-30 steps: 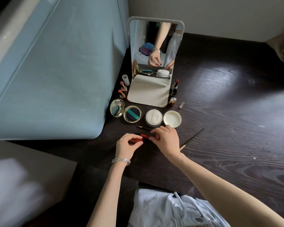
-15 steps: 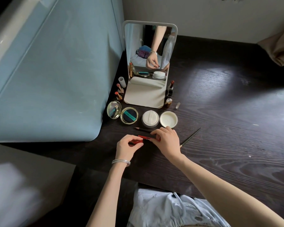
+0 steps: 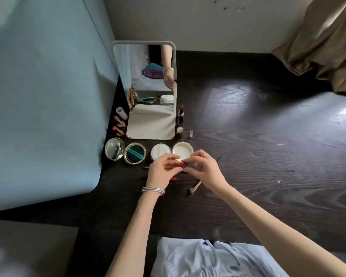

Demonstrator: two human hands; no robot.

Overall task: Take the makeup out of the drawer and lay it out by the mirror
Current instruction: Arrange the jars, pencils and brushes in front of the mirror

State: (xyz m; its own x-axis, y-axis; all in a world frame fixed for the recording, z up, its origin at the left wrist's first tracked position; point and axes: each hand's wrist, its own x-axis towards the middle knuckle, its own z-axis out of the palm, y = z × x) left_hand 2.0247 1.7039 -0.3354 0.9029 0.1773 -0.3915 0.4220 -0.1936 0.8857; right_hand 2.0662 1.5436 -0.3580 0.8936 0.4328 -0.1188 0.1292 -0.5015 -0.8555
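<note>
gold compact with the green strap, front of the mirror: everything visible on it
The gold compact lies open on the dark table, in front of the mirror toward its left corner. It has two round, gold-rimmed halves side by side: the left one is a tilted, reflective lid, the right one holds a dark navy puff crossed by a teal strap. It looks like shiny metal or plastic. Neither hand touches it.

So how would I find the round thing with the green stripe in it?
Start at the standing mirror against the blue wall, then look at the row of four round things on the dark table just in front of its base. The compact with the green stripe is second from the left. It has a gold rim and a dark middle crossed by a green band, while its neighbours are a mirrored lid and a white puff.
</note>
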